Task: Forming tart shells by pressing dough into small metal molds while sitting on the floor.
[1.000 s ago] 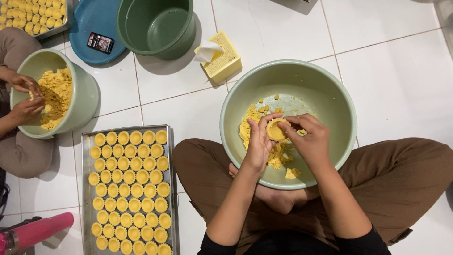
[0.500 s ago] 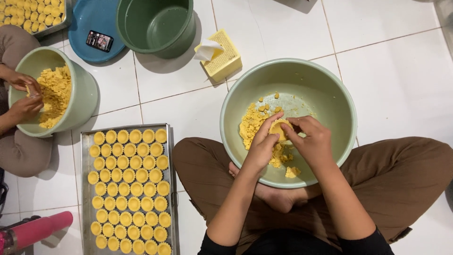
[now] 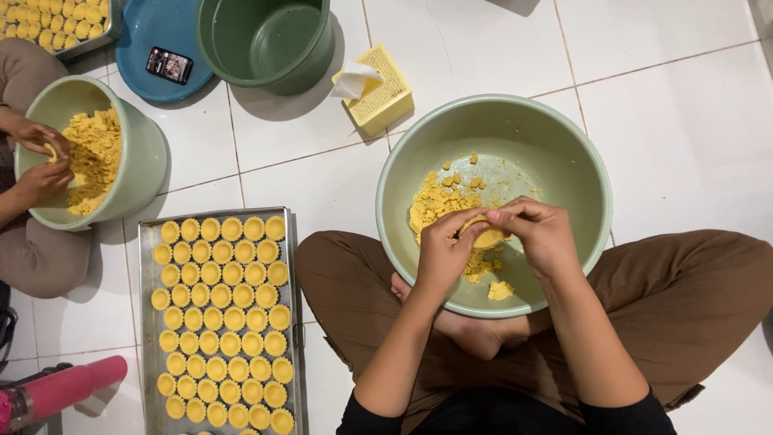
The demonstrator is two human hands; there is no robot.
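Observation:
A pale green bowl (image 3: 564,145) rests against my crossed legs and holds crumbly yellow dough (image 3: 435,205). Over the bowl, my left hand (image 3: 444,256) and my right hand (image 3: 541,235) meet and together pinch a small round piece of yellow dough (image 3: 486,235). Both hands curl around that piece; its underside is hidden by my fingers. A metal baking tray (image 3: 143,322) lies on the floor to my left, filled with rows of small fluted yellow pastry shells (image 3: 221,310).
Another person's hands (image 3: 36,157) work dough in a second pale green bowl (image 3: 141,161) at the left. Behind stand a dark green tub (image 3: 266,40), a blue lid with a phone (image 3: 169,64), a yellow tissue box (image 3: 378,89) and another tray (image 3: 56,24). A pink object (image 3: 68,387) lies bottom left.
My hands have drawn slightly toward me and lower in the bowl, still working the same dough piece. The other person's hands keep kneading in their bowl.

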